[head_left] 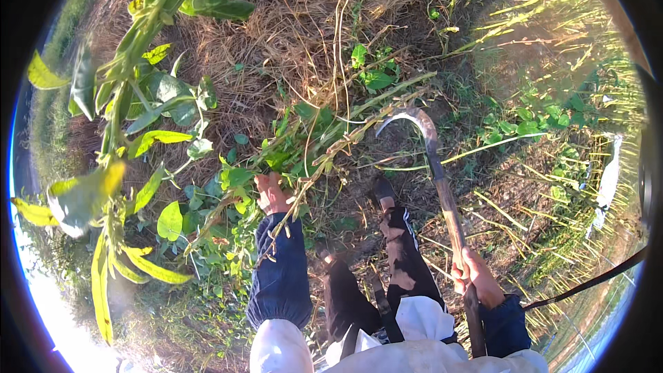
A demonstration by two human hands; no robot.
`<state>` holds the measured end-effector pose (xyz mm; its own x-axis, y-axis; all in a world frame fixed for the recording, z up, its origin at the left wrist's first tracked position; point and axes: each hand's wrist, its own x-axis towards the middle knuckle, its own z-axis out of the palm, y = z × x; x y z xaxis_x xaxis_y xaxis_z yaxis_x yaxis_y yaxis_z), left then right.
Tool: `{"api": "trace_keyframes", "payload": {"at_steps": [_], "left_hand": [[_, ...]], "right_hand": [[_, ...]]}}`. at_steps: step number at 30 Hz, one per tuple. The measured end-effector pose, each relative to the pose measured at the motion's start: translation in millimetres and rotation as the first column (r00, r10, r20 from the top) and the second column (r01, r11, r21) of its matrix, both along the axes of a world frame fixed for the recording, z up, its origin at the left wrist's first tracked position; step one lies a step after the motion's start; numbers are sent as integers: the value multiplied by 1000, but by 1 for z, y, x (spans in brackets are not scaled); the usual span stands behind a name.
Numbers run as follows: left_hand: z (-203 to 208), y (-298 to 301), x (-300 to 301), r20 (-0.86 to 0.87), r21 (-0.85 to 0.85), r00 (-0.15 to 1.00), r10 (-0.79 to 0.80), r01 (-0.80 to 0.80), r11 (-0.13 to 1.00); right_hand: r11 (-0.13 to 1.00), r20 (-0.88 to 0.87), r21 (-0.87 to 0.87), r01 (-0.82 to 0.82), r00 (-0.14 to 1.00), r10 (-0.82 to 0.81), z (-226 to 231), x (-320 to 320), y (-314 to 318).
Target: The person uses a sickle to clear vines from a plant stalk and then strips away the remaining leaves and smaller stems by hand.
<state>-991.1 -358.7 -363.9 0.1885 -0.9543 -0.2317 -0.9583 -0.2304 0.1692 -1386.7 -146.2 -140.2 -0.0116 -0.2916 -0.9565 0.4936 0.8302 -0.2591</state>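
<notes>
Over straw-strewn ground (235,41), the right hand (478,278) grips a wooden-handled, curved metal sickle (446,197); best keep its blade (421,121) off the left hand (271,195), whose grip among green leafy stems (237,177) is unclear.

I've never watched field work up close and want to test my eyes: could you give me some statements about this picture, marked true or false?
1. The right hand grips a sickle by its handle. True.
2. The sickle's blade is straight. False: it curves into a hook.
3. The left hand is in among green leaves. True.
4. The sleeve at the left wrist is red. False: that sleeve is dark blue.
5. Dry straw covers ground toward the picture's top. True.
6. A white strip lies at the picture's left. False: the white strip is at the right.
</notes>
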Motion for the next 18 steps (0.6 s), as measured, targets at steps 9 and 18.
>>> {"api": "trace_keyframes", "payload": {"at_steps": [9, 18], "left_hand": [[-11, -23, -2, 147, 437, 989, -4, -62, 897], [6, 36, -20, -3, 305, 995, -103, 99, 947]], "right_hand": [[993, -20, -115, 22, 1000, -24, -115, 14, -140], [895, -384, -301, -329, 901, 202, -157, -39, -186]]}}
